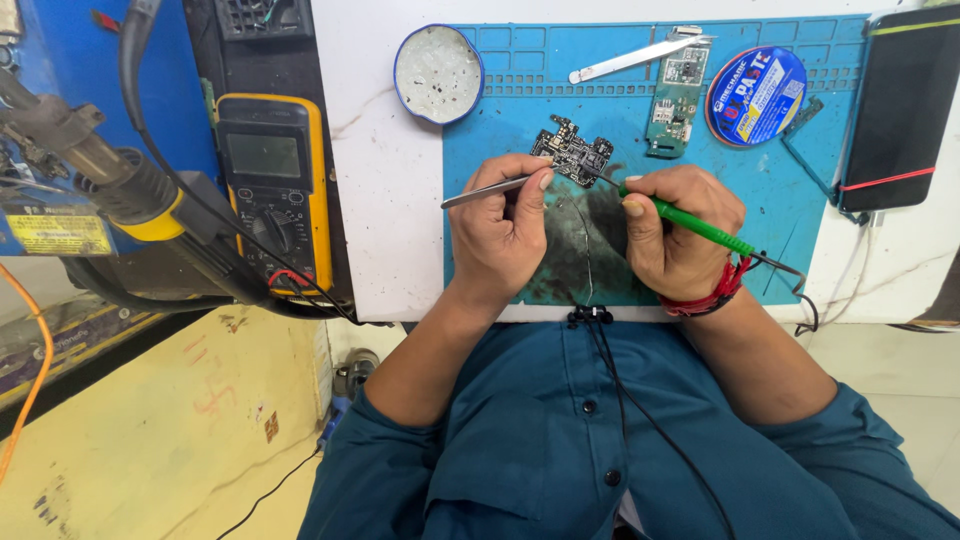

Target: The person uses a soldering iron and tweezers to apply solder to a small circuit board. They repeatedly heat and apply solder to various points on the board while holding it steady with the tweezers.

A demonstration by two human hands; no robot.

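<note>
Just beyond fingers, circuit board

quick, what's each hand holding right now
Left hand: closed on metal tweezers.
Right hand: closed on green-handled soldering iron.

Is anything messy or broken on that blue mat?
Yes. The blue mat has a big dark, scorched-looking stain between the left hand and right hand, just below the small circuit board. The rest of the mat looks only lightly scuffed.
</note>
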